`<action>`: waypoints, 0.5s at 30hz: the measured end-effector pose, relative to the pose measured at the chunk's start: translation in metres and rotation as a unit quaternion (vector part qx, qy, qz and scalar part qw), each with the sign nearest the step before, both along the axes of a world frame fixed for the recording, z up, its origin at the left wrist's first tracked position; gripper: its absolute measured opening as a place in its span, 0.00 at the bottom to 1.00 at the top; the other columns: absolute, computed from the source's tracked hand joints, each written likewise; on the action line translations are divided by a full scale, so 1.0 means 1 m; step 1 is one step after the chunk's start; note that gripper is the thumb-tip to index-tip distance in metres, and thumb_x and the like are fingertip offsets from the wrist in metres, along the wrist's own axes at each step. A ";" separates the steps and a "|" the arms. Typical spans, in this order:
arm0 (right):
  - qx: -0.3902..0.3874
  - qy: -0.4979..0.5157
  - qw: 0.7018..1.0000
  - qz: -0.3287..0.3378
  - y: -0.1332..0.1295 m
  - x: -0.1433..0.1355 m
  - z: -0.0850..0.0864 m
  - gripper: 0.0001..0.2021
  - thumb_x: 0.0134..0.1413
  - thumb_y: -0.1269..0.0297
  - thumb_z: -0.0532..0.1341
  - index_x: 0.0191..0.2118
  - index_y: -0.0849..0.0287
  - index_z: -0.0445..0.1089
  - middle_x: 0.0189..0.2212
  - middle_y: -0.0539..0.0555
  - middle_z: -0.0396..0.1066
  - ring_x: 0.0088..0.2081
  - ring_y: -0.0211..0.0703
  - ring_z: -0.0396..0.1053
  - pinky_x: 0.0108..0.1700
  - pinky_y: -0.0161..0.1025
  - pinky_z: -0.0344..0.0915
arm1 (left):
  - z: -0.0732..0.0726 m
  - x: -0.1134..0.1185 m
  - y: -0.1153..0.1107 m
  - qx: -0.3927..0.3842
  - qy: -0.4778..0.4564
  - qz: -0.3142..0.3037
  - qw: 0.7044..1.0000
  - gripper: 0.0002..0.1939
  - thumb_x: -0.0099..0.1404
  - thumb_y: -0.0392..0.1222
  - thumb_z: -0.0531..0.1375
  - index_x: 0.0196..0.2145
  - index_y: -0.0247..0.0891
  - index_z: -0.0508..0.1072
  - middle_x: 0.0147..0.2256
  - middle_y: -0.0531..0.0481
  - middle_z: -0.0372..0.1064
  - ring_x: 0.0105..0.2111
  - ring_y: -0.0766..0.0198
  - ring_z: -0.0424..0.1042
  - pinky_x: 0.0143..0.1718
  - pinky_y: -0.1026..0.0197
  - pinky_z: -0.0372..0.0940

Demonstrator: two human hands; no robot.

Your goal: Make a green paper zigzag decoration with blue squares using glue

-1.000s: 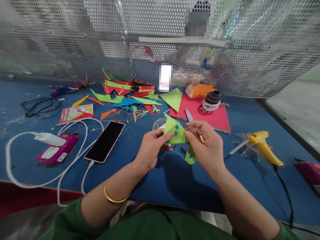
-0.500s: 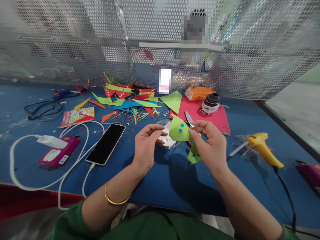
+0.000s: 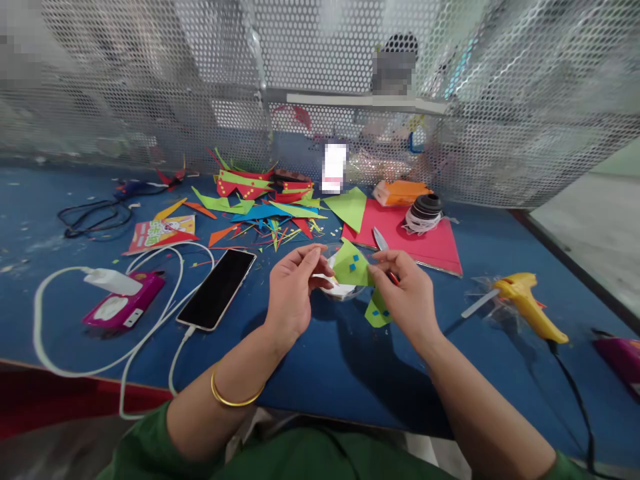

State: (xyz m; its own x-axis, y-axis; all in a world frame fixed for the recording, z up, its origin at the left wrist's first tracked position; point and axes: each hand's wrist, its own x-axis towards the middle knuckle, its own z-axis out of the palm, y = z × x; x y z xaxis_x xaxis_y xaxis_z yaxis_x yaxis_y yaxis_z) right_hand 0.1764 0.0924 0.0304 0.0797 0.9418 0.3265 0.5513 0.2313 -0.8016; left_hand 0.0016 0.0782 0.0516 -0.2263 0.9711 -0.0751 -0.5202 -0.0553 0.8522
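My right hand (image 3: 407, 297) pinches a light green paper mask (image 3: 345, 270) that carries small blue paper diamonds. The mask's lower part (image 3: 374, 313) hangs below my fingers, and its middle is hidden behind them. Just left of the mask's edge is my left hand (image 3: 295, 293), thumb and forefinger pressed together; whatever is between the tips is too small to make out. Under the mask stands a clear round dish (image 3: 345, 293) with white paper in it. Partly covered by my right hand is a pair of scissors (image 3: 380, 238).
Red and green paper masks (image 3: 243, 187) and paper scraps (image 3: 277, 223) lie at the back. A phone (image 3: 217, 290), power bank (image 3: 125, 300) and white cable are left. A yellow glue gun (image 3: 530, 303) lies right. Behind the perforated screen (image 3: 310, 60) sits another person.
My right hand has brought the green mask slightly left and down, nearer my left hand. My left fingertips have closed together more. The whole view has shifted slightly.
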 end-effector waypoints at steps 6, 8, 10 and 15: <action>0.091 -0.116 0.989 0.013 0.001 -0.004 -0.007 0.05 0.59 0.61 0.60 0.39 0.54 0.70 0.30 0.50 0.80 0.41 0.49 0.76 0.58 0.54 0.59 | 0.000 0.000 -0.004 0.012 0.009 -0.035 0.999 0.17 0.60 0.48 0.67 0.21 0.37 0.67 0.21 0.57 0.61 0.22 0.70 0.67 0.19 0.69 0.62; 0.120 -0.148 0.982 0.009 0.001 -0.003 -0.008 0.05 0.60 0.62 0.59 0.40 0.55 0.71 0.33 0.51 0.81 0.42 0.49 0.76 0.61 0.55 0.57 | 0.000 0.001 -0.005 0.021 0.024 -0.043 0.999 0.18 0.61 0.48 0.66 0.20 0.37 0.66 0.20 0.56 0.61 0.22 0.70 0.66 0.20 0.69 0.62; 0.146 -0.166 0.975 0.003 0.000 -0.002 -0.006 0.06 0.62 0.62 0.60 0.40 0.55 0.73 0.35 0.52 0.81 0.42 0.50 0.75 0.62 0.57 0.55 | 0.000 0.003 -0.007 0.030 0.057 -0.049 0.997 0.16 0.60 0.48 0.67 0.22 0.37 0.69 0.20 0.55 0.65 0.22 0.70 0.67 0.21 0.69 0.62; 0.152 -0.023 0.986 0.063 -0.013 -0.007 0.015 0.07 0.63 0.60 0.61 0.40 0.52 0.77 0.36 0.51 0.79 0.41 0.46 0.74 0.51 0.48 0.65 | 0.001 0.007 -0.011 0.034 0.155 -0.052 0.986 0.14 0.52 0.44 0.73 0.22 0.36 0.74 0.21 0.53 0.71 0.22 0.70 0.67 0.24 0.68 0.63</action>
State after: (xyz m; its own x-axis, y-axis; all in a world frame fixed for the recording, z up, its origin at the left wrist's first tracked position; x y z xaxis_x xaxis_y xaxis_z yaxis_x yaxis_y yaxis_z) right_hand 0.1694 0.0790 0.0452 -0.0534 0.8008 0.5965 0.5368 0.5267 -0.6591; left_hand 0.0084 0.0670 0.0528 -0.1270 0.9908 0.0474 -0.2405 -0.0772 0.9676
